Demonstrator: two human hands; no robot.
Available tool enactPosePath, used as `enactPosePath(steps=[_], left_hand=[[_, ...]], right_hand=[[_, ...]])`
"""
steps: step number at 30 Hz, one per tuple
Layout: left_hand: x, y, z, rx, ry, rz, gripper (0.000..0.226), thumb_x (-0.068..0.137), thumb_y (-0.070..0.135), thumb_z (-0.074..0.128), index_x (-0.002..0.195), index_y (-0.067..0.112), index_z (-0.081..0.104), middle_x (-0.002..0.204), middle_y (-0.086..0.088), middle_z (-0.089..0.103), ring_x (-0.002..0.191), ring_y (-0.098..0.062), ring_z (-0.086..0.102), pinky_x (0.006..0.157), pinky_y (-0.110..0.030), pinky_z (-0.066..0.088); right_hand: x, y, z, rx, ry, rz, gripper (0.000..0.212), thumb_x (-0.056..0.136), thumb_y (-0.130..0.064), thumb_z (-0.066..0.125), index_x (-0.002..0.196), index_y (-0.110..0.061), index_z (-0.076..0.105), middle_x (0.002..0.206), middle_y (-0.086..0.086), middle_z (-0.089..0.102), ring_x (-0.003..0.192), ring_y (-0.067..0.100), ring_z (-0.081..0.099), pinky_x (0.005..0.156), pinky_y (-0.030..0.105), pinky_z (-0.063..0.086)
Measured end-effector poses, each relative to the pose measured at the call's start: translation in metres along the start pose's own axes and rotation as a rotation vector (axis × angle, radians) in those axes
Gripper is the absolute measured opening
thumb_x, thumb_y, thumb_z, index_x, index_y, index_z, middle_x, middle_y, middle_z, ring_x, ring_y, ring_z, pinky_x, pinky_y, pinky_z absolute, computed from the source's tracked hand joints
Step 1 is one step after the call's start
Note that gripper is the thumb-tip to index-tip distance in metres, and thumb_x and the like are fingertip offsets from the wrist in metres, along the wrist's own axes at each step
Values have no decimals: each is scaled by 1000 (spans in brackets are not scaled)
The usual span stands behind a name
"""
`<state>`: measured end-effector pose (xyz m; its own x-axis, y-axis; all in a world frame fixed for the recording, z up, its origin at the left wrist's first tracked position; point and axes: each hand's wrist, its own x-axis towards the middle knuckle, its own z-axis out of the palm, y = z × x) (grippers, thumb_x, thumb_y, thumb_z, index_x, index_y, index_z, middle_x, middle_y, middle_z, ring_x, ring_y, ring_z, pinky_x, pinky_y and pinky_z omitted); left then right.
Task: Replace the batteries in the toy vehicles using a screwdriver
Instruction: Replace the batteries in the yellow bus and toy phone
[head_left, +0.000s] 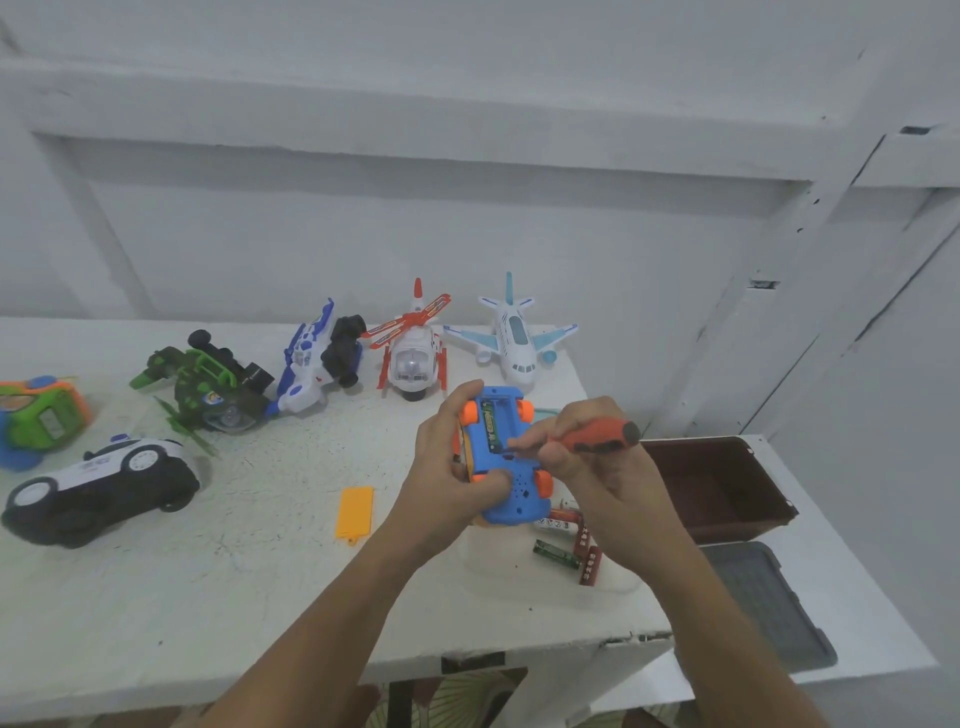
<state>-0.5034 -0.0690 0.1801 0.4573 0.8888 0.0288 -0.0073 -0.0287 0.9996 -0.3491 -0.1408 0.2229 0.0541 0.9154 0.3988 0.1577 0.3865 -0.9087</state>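
Blue toy car (511, 493), held belly-up above the right part of the white table (208, 571), its orange wheels pointing at the camera. The battery bay is open and one green battery (490, 426) lies in it. The left hand (447, 467) grips the car from its left side, thumb curled over the underside. The right hand (587, 467) pinches an orange-handled screwdriver (602, 436); the dark shaft slants down toward the near end of the bay, and the tip appears to touch the battery's end, though blur leaves this uncertain. Loose batteries (566, 540), red and green, lie on the table just below the right wrist. A yellow cover plate (355, 512) lies flat to the left of the hands. Along the back edge stand a white airplane (514, 338) and a red-and-white helicopter (413, 353); a black-and-white police car (98, 488) rests at far left. A brown bin (727, 488) sits to the right.
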Motion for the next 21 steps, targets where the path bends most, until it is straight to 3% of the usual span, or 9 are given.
enactPosePath(steps=[2, 3, 5, 9, 12, 15, 17, 21], left_hand=[[2, -1, 0, -8, 15, 13, 82, 68, 15, 65, 135, 54, 38, 131, 13, 36, 107, -25, 65, 73, -35, 62], [2, -1, 0, -11, 14, 26, 83, 67, 14, 65, 136, 52, 38, 130, 14, 36, 107, -25, 65, 72, -33, 62], [0, 0, 2, -40, 8, 52, 82, 66, 12, 64, 136, 46, 40, 130, 12, 37, 106, -19, 66, 70, -29, 60], [-3, 1, 7, 41, 12, 123, 81, 69, 4, 68, 137, 38, 39, 129, 7, 35, 102, 9, 59, 70, -9, 52], [-4, 2, 5, 239, 14, 170, 86, 62, 16, 67, 133, 53, 36, 130, 13, 30, 107, 16, 48, 74, -5, 49], [-6, 2, 5, 400, -13, 193, 90, 65, 17, 70, 131, 64, 32, 133, 20, 20, 105, 4, 54, 78, -20, 57], [-7, 1, 7, 519, -34, 211, 92, 67, 20, 71, 132, 67, 28, 134, 25, 13, 94, -10, 62, 74, -29, 60], [-9, -1, 12, 626, -50, 222, 98, 67, 20, 74, 127, 75, 19, 134, 24, 9, 64, -14, 62, 58, -16, 52]], right_hand=[[-2, 2, 3, 39, 80, -45, 25, 94, -16, 59, 91, -40, 61, 100, 24, 63, 103, 37, 66, 87, 55, 55], [-3, 3, 3, 100, 116, -65, 21, 94, -15, 59, 92, -36, 61, 99, 27, 63, 102, 39, 66, 86, 57, 55], [-4, 1, 3, 206, 156, -63, 6, 90, -29, 62, 95, -27, 57, 99, 24, 64, 102, 42, 66, 85, 53, 56], [-6, 0, -3, 202, 206, 10, 28, 86, -48, 61, 96, -23, 52, 93, 11, 69, 99, 36, 69, 82, 46, 58], [-7, 2, -13, 220, 282, 76, 35, 80, -61, 66, 91, -31, 52, 89, 11, 68, 95, 37, 69, 79, 52, 57], [-9, 5, -27, 239, 339, 126, 33, 79, -59, 67, 87, -30, 53, 86, 11, 68, 91, 36, 70, 73, 52, 59], [-9, 8, -35, 211, 371, 179, 19, 84, -49, 61, 85, -32, 54, 83, 11, 67, 87, 34, 70, 71, 53, 58], [-10, 18, -49, 109, 437, 304, 9, 93, -32, 55, 87, -25, 52, 75, 10, 65, 72, 33, 69, 67, 47, 59]])
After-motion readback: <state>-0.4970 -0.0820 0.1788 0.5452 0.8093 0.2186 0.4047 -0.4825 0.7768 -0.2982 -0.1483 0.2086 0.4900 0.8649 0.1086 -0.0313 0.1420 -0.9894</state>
